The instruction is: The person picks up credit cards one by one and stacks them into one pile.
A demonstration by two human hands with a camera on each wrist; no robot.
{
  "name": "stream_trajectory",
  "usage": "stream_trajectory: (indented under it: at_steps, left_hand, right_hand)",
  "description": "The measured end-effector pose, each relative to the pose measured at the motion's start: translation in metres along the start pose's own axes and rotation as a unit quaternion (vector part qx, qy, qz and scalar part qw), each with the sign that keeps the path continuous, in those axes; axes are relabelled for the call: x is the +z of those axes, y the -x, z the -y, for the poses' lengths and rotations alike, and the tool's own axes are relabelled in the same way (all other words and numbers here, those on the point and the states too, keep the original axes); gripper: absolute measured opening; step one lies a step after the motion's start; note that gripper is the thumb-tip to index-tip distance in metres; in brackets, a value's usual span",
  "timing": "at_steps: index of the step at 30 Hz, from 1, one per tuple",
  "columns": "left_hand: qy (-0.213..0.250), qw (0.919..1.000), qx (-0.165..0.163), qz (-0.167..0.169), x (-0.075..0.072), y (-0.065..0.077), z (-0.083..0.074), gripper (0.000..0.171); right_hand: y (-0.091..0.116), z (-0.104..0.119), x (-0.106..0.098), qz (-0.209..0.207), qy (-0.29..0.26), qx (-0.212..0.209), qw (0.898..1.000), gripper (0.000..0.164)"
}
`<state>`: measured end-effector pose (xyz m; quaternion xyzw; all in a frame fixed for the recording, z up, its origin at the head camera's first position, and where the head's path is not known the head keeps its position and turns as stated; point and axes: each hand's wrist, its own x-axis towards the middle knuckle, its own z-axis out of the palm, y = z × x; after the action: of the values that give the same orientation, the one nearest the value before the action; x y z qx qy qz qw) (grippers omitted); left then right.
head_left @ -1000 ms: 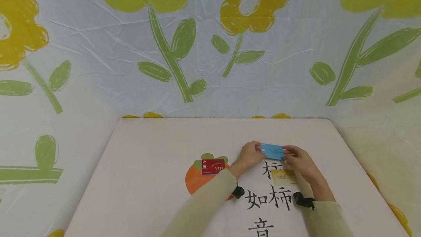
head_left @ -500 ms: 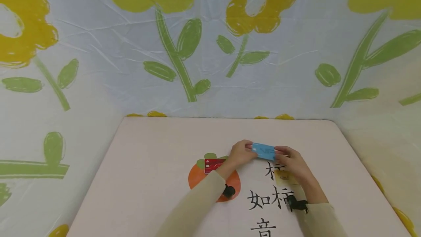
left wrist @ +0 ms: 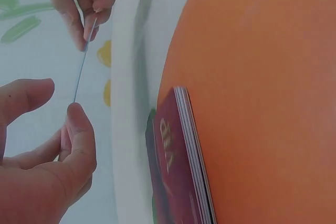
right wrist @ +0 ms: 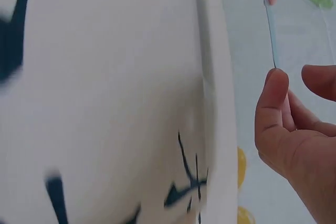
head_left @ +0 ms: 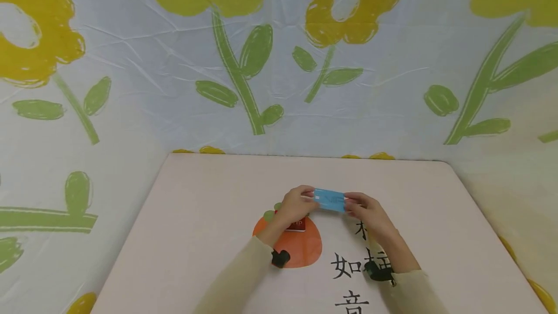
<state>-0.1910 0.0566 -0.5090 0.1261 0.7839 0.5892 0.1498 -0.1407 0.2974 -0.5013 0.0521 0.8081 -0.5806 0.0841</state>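
Note:
A thin blue card [head_left: 329, 200] is stretched level between my two hands, raised off the table. My left hand [head_left: 295, 206] pinches its left end between thumb and fingers. At the opposite end, my right hand [head_left: 369, 212] pinches it the same way. The left wrist view shows the card [left wrist: 80, 80] edge-on as a thin line. Under the left hand lies a red card stack [head_left: 298, 226] with gold lettering, partly covered by that hand in the head view. Its layered edges [left wrist: 190, 140] show in the left wrist view.
The pale pink table [head_left: 209, 236] bears a printed orange persimmon [head_left: 305, 251] and black written characters [head_left: 346, 266]. The right forearm covers most of a yellow card's spot. A flower-patterned cloth [head_left: 174, 62] hangs behind and at the sides.
Both hands have carried the blue card leftward, from above the characters toward the red card stack. The right forearm now covers the yellow card. The head view has shifted slightly.

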Motion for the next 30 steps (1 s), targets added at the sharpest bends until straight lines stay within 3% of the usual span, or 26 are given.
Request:
stream_trajectory:
  at_steps: [8,17,23,30]
  left_hand:
    - [-0.023,0.9996,-0.001,-0.014,-0.034,0.022,0.007,0.049]
    - [0.005,0.9998,0.0,-0.021,-0.063,0.042,0.023,0.047]
    - [-0.016,0.9995,-0.001,-0.027,-0.075,0.053,0.032,0.046]
    - [-0.046,0.9987,0.0,-0.023,-0.079,0.056,0.039,0.046]
  right_hand:
    - [-0.001,0.009,0.033,0.031,-0.059,-0.011,0.998,0.04]
    - [-0.003,0.018,0.064,0.064,-0.067,-0.023,0.995,0.038]
    - [-0.001,0.022,0.078,0.081,-0.063,-0.039,0.994,0.039]
    - [-0.002,0.021,0.086,0.081,-0.05,-0.035,0.995,0.037]
